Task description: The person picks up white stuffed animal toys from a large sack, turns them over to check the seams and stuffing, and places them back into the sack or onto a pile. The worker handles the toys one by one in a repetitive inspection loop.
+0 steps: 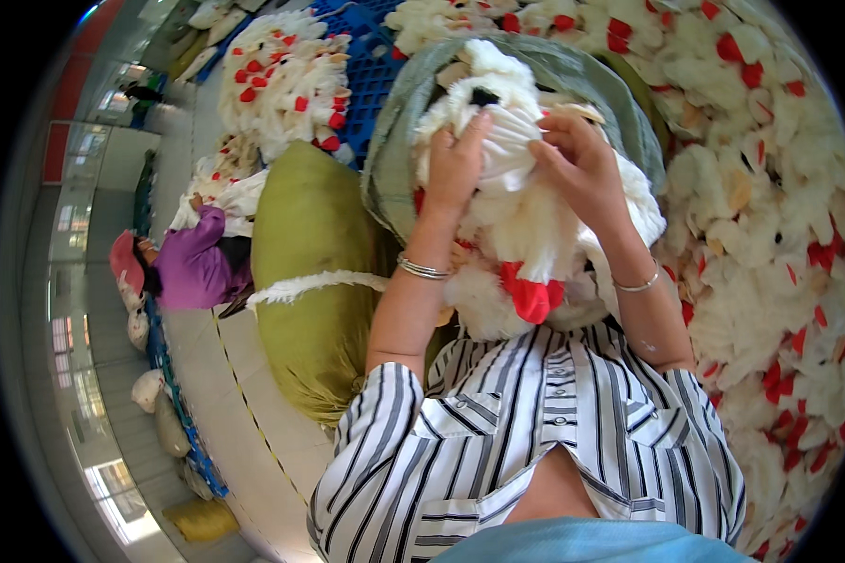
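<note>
Between my hands is a limp white plush toy skin (509, 155) with a black patch near its top. My left hand (454, 167) is closed on its left side, the thumb pressing near the black patch. On the other side my right hand (580, 167) pinches the cloth, thumb and forefinger close together. Below them hangs white fur with a red felt piece (533, 293), close to my chest. Behind and under the skin is the wide mouth of a grey-green woven sack (394, 131) with more white plush in it.
A stuffed olive-green sack (300, 272) stands to my left, with a white furry strip (321, 283) across it. Heaped white and red plush skins (751, 253) fill the right side. A blue plastic pallet (371, 61) lies beyond. Farther left, a person in purple (192, 263) works at white plush.
</note>
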The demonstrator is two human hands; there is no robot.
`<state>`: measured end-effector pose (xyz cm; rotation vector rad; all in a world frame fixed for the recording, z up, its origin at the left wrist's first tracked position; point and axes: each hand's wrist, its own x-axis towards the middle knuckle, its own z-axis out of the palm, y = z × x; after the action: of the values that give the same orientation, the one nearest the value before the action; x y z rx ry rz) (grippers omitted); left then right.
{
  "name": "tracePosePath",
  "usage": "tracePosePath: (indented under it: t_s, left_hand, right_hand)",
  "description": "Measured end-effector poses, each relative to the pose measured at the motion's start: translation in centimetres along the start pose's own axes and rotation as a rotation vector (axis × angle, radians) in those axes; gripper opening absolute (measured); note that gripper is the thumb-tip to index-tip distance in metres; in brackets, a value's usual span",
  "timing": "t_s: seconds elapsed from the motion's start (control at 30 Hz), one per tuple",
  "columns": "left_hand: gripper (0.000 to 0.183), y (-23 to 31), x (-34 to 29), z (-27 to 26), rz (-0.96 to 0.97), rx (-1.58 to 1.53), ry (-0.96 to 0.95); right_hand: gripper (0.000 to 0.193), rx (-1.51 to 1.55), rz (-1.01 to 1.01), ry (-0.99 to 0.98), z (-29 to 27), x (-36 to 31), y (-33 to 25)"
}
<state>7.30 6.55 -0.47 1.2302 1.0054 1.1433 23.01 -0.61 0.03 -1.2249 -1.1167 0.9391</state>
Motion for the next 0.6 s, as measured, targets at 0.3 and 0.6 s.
tracePosePath:
  t_s: [0.3,0.6]
  left_hand:
    - [0.03,0.4,-1.3,1.1,0.025,-0.157,-0.056]
    - [0.023,3.3,0.4,-1.2,0.207,0.079,-0.055]
  right_hand:
    - [0.021,0.369,0.47,-0.27,-0.4,-0.2,0.2]
    - [0.036,0.233,-0.163,-0.297,-4.1,-3.0,-11.5]
